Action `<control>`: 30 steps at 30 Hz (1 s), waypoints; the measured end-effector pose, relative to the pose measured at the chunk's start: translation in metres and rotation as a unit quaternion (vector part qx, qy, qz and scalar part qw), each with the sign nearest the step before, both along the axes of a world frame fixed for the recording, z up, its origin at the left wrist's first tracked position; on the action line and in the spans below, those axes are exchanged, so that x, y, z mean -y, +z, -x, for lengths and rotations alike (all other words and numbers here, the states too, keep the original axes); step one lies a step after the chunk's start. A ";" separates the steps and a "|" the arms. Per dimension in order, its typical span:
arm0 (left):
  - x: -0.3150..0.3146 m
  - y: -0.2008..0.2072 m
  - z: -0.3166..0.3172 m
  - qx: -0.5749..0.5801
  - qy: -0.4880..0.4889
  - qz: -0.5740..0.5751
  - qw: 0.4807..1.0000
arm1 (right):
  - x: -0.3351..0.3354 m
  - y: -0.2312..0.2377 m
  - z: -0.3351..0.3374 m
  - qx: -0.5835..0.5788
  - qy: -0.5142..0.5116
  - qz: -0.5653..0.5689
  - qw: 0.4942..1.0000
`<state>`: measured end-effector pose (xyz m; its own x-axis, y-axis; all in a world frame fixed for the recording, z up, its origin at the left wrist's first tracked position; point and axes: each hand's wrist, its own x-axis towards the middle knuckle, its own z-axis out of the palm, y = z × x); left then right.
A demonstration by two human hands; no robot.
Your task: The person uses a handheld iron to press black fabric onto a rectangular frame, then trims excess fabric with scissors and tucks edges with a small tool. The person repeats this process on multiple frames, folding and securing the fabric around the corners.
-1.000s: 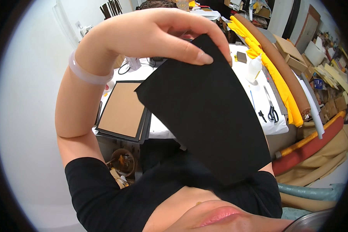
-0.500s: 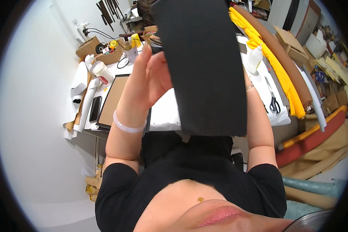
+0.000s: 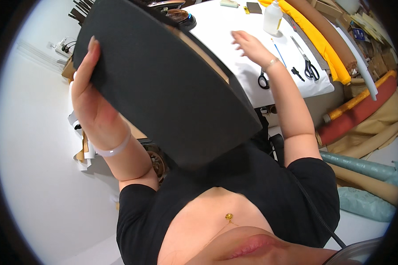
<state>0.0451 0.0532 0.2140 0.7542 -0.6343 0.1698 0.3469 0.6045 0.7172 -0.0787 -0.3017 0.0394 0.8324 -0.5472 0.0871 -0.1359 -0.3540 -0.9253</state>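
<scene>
My left hand [image 3: 95, 104] grips a large black box-shaped piece [image 3: 172, 92] by its left edge, with the thumb over the broad face. The piece is tilted and lifted in front of my chest; a tan strip shows along its upper right side. My left fingers are mostly hidden behind it. To the right, apart from the piece, my right hand [image 3: 255, 49] is over the white tabletop [image 3: 216, 26]. It is empty, its fingers slightly bent and apart. A black scissors handle [image 3: 263, 82] lies by that wrist.
Right of my right hand lie a thin blue stick [image 3: 278, 52], a small black tool [image 3: 297, 73] and large scissors [image 3: 311, 68]. Farther back stands a white bottle [image 3: 273, 18]. Yellow material [image 3: 314, 39] and a brown roll [image 3: 340, 42] line the table's right side. A red roll [image 3: 358, 119] leans lower right.
The black piece has swung left and tilted, showing its side. My left hand now grips its left edge. My right hand has come out from behind it, away to the right.
</scene>
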 end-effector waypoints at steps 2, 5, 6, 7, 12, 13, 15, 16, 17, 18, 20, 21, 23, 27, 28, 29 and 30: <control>-0.024 0.006 0.004 0.070 -0.043 0.011 0.997 | 0.006 -0.005 0.029 -0.121 -0.096 0.205 0.967; -0.032 -0.004 -0.001 0.076 0.013 0.031 0.997 | -0.004 -0.038 0.083 -0.198 -0.089 0.312 0.925; -0.031 -0.007 -0.001 0.088 0.032 0.023 0.995 | -0.013 -0.047 0.096 -0.210 -0.086 0.359 0.905; -0.031 -0.010 -0.001 0.100 0.052 0.014 0.994 | -0.019 -0.053 0.102 -0.194 -0.084 0.366 0.906; -0.022 -0.013 0.020 0.189 0.188 -0.024 0.964 | -0.018 -0.065 0.103 -0.160 -0.140 0.369 0.905; -0.020 -0.019 0.019 0.208 0.199 -0.014 0.958 | -0.015 -0.064 0.107 -0.180 -0.161 0.372 0.896; -0.018 -0.019 0.023 0.231 0.210 0.010 0.950 | -0.011 -0.058 0.108 -0.239 -0.167 0.339 0.894; -0.019 -0.018 0.024 0.242 0.231 0.017 0.942 | -0.009 -0.054 0.106 -0.242 -0.148 0.330 0.900; -0.018 -0.020 0.025 0.251 0.245 0.024 0.936 | -0.006 -0.051 0.110 -0.250 -0.133 0.318 0.905; -0.018 -0.021 0.026 0.259 0.258 0.030 0.930 | -0.004 -0.050 0.113 -0.258 -0.119 0.306 0.909; -0.025 -0.016 0.037 0.270 0.252 0.032 0.929 | 0.020 -0.057 0.113 -0.214 -0.126 0.277 0.928; -0.027 -0.017 0.040 0.274 0.246 0.034 0.929 | 0.042 -0.060 0.119 -0.174 -0.191 0.328 0.909; -0.032 -0.021 0.042 0.266 0.258 0.029 0.928 | 0.088 -0.064 0.148 -0.174 -0.298 0.384 0.856; -0.046 -0.025 0.045 0.245 0.240 0.030 0.939 | 0.159 -0.095 0.203 -0.333 -0.292 0.370 0.817; -0.047 -0.025 0.049 0.249 0.223 0.045 0.942 | 0.171 -0.100 0.206 -0.335 -0.264 0.368 0.826; -0.044 -0.027 0.052 0.245 0.239 0.035 0.939 | 0.184 -0.098 0.203 -0.331 -0.233 0.370 0.836; -0.037 -0.034 0.050 0.241 0.256 0.028 0.936 | 0.190 -0.096 0.212 -0.346 -0.220 0.372 0.833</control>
